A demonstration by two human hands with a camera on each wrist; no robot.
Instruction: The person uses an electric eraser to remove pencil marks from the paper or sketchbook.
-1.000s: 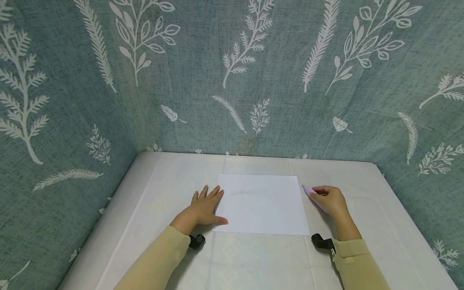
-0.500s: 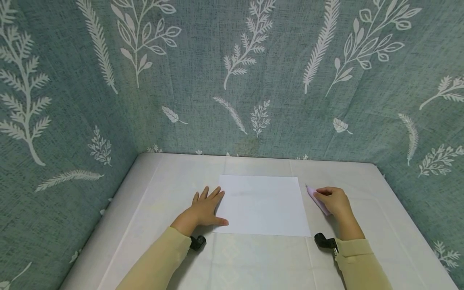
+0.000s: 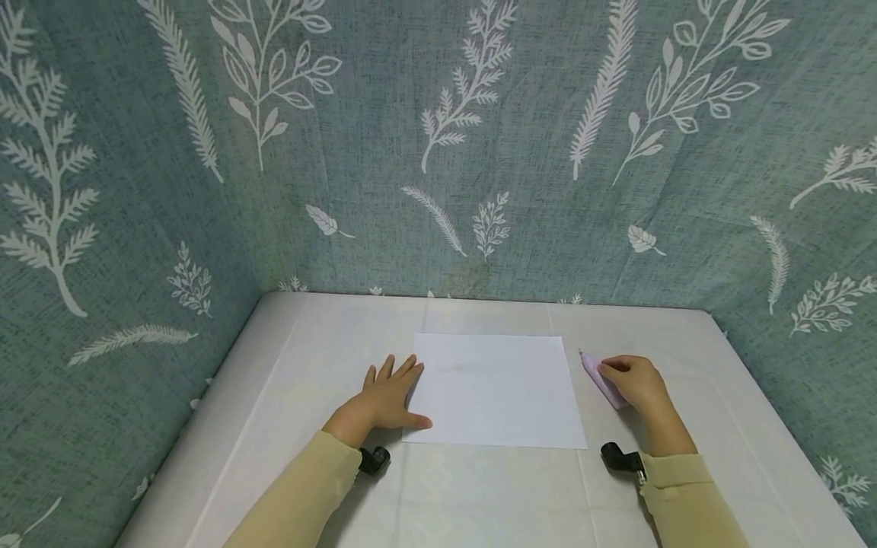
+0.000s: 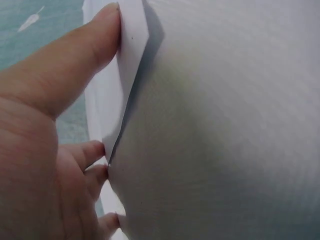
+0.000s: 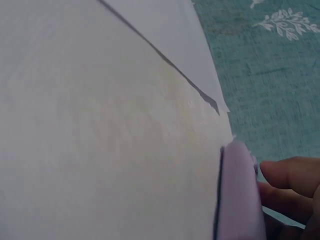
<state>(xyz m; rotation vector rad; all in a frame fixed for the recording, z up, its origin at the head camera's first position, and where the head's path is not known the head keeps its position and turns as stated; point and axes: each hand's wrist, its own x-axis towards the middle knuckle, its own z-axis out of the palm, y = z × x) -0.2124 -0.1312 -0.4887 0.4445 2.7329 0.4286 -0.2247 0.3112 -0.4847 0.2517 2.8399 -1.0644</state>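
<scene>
A plain white sheet of paper [image 3: 500,388] lies flat on the table. My left hand [image 3: 387,396] rests spread over its left edge, the thumb on the near left part. In the left wrist view, the paper's corner [image 4: 132,55] lifts slightly under the thumb. Right of the paper lies a lavender, pen-like tool [image 3: 601,380] with a thin pointed tip facing away from me. My right hand [image 3: 637,384] is at its right side, fingers loosely bent. In the right wrist view, the fingertips [image 5: 280,172] are beside the lavender tool's body, not round it; contact is hard to tell.
A white cloth covers the table [image 3: 493,495]. Green fabric walls [image 3: 384,251] with white leaf prints rise at the back and both sides. A black wrist camera [image 3: 373,460] is strapped to each wrist.
My right hand has shifted right, and its fingers have loosened from the lavender tool, which now lies slightly further right. My left hand and the paper have stayed in place.
</scene>
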